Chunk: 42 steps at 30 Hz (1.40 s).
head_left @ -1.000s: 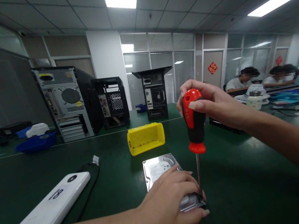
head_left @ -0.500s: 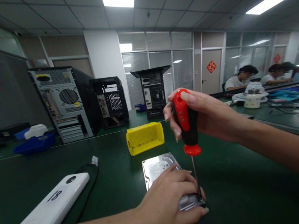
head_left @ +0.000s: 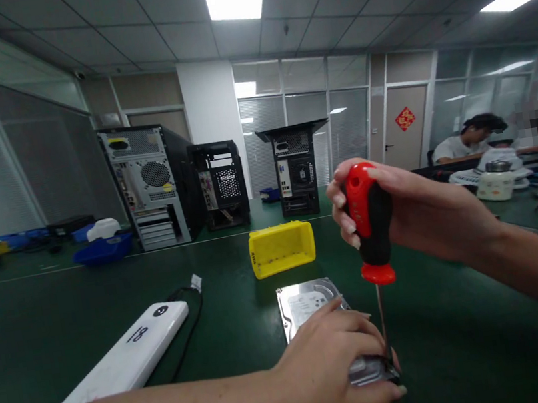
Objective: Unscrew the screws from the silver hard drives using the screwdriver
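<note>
On the green table lies a silver hard drive [head_left: 300,301], its middle covered by my left hand [head_left: 330,360]. The fingers and thumb of that hand are closed around the near part of the drive. My right hand [head_left: 413,203] grips the red and black handle of a screwdriver [head_left: 372,230] from above. The screwdriver stands almost upright, its shaft running down to the drive's near right corner, beside my left fingertips. I cannot make out the tip or any screw under it.
A yellow bin [head_left: 284,253] lies on its side beyond the drive. To the left is a white bar-shaped device [head_left: 134,349] marked 18, with a black cable [head_left: 194,327]. Several computer cases, such as a tall one [head_left: 156,191], stand at the back. A person [head_left: 467,141] sits far right.
The view has turned left, so everything appears further right. Both hands keep their holds, with the screwdriver still at the drive's corner.
</note>
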Each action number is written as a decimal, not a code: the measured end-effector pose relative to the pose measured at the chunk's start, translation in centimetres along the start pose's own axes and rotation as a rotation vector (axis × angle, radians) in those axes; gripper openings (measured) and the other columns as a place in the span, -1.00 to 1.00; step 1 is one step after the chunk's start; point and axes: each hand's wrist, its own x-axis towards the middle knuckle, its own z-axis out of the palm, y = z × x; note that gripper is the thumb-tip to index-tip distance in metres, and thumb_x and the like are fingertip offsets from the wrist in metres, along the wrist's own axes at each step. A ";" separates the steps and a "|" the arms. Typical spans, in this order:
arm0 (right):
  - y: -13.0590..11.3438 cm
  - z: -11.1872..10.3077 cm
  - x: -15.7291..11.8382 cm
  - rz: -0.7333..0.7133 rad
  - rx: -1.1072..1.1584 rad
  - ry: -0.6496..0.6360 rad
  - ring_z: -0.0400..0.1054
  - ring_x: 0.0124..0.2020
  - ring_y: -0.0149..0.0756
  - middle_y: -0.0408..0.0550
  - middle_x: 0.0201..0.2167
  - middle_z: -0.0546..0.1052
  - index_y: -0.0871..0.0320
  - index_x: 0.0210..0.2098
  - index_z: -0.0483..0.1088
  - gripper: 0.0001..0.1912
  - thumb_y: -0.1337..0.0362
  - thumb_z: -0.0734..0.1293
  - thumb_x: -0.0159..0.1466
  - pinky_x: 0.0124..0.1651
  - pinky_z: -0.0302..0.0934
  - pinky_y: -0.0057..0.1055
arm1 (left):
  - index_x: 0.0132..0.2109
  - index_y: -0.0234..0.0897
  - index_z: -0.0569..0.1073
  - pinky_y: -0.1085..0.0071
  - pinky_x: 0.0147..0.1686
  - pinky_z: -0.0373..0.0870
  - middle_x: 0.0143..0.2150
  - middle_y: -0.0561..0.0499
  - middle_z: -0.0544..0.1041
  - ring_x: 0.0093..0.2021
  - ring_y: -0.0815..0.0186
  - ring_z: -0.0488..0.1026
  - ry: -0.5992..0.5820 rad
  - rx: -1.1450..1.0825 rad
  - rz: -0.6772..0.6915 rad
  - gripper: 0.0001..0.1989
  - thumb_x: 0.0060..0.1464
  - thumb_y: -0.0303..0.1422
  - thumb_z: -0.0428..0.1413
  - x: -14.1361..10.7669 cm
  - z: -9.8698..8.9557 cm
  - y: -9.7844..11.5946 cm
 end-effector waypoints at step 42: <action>0.1 0.5 -0.1 -0.036 -0.029 -0.099 0.29 -0.37 -0.40 -0.09 -0.31 0.30 0.13 -0.09 0.29 -0.72 0.13 0.14 0.32 -0.33 0.30 -0.41 | -0.13 -0.20 0.50 0.32 0.19 0.05 -0.05 0.04 0.49 0.00 0.28 0.38 -0.033 0.010 -0.049 -0.80 0.07 -0.29 0.15 0.2 -0.2 0.4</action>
